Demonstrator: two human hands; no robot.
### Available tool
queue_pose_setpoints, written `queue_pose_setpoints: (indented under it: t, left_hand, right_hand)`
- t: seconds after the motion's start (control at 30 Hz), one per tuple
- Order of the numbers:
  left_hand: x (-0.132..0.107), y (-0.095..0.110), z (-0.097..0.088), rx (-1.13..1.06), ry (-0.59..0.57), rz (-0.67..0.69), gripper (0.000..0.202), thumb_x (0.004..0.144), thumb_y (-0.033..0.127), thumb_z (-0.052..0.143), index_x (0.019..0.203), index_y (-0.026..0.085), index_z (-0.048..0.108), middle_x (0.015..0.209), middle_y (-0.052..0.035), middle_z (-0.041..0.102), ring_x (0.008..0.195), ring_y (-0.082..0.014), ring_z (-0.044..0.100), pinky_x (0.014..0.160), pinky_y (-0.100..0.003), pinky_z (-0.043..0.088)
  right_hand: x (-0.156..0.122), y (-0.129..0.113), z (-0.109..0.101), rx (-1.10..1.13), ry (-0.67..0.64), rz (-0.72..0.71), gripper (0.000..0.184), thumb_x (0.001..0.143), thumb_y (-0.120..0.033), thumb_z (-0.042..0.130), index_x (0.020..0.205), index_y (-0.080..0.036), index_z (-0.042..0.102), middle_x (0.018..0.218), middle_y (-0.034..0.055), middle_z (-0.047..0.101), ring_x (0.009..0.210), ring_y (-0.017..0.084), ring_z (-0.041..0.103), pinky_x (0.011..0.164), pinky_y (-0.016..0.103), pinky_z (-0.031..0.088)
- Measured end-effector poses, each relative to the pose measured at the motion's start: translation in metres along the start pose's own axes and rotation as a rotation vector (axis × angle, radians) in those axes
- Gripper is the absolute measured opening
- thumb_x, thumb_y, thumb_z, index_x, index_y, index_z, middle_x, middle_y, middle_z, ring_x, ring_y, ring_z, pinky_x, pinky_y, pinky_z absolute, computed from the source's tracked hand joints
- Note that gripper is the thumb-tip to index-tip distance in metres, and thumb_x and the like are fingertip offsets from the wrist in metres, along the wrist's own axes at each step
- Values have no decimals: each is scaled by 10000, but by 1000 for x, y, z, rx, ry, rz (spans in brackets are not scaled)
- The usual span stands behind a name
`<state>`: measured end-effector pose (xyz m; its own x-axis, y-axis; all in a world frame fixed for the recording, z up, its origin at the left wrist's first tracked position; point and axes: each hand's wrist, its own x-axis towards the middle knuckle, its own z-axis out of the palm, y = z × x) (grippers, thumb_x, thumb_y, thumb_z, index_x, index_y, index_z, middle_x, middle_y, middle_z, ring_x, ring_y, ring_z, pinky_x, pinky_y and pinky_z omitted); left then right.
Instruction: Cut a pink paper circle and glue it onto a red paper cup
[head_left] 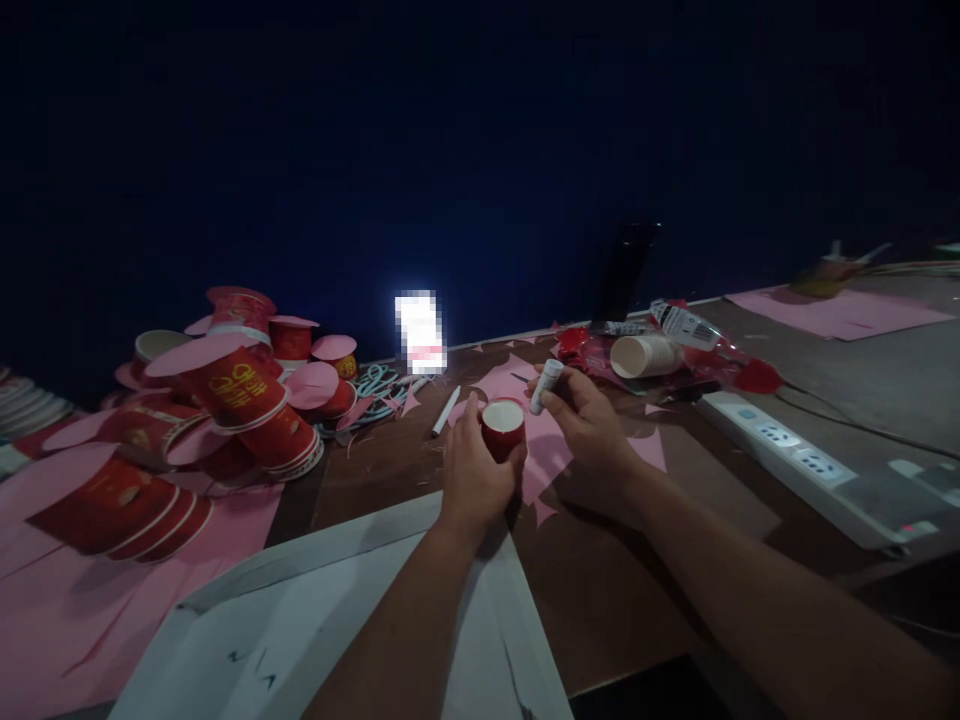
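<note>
My left hand [476, 465] is wrapped around a red paper cup [503, 428] whose round white end faces up. To the right of the cup, my right hand [589, 415] grips a small white tube [548, 384] that looks like a glue stick, tilted and apart from the cup. Beneath both hands lies cut pink paper [551, 465] with jagged edges. A white marker [445, 412] rests on the brown table just left of the cup.
Stacked red cups with pink paper discs [240, 385] crowd the left side. A white board [300, 600] lies in front, under my left forearm. At right are a power strip [810, 470], a stack of white cups [646, 356] in plastic wrap, and pink sheets [840, 312].
</note>
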<state>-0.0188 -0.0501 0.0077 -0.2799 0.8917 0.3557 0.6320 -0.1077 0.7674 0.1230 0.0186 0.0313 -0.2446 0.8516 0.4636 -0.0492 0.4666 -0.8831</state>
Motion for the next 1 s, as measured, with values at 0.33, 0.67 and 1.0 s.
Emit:
queue_pose_setpoints:
  t: [0.33, 0.67, 1.0]
  left_hand:
    - [2, -5, 6, 104, 92, 54, 958, 613, 502, 713, 1394, 215, 236, 1288, -121, 432, 1210, -279, 367, 1023, -447, 291]
    - [3, -5, 8, 108, 94, 111, 810, 701, 438, 661, 1371, 187, 282, 1252, -139, 453, 1174, -280, 396, 999, -460, 303]
    - [2, -1, 3, 105, 53, 68, 782, 715, 392, 643, 1372, 140, 301, 1254, -147, 465, 1198, -269, 394, 1019, -416, 297]
  right_hand:
    - [-2, -3, 1, 87, 78, -11, 278, 839, -312, 567, 1092, -216, 506, 1050, 69, 640, 970, 187, 604, 881, 370, 482]
    - [-6, -9, 9, 85, 12, -19, 251, 822, -286, 592, 1045, -202, 513, 1047, 84, 640, 995, 201, 604, 884, 395, 483]
    - [-2, -4, 4, 19, -18, -25, 241, 821, -292, 583, 1027, -194, 507, 1006, 82, 640, 909, 185, 611, 863, 394, 484]
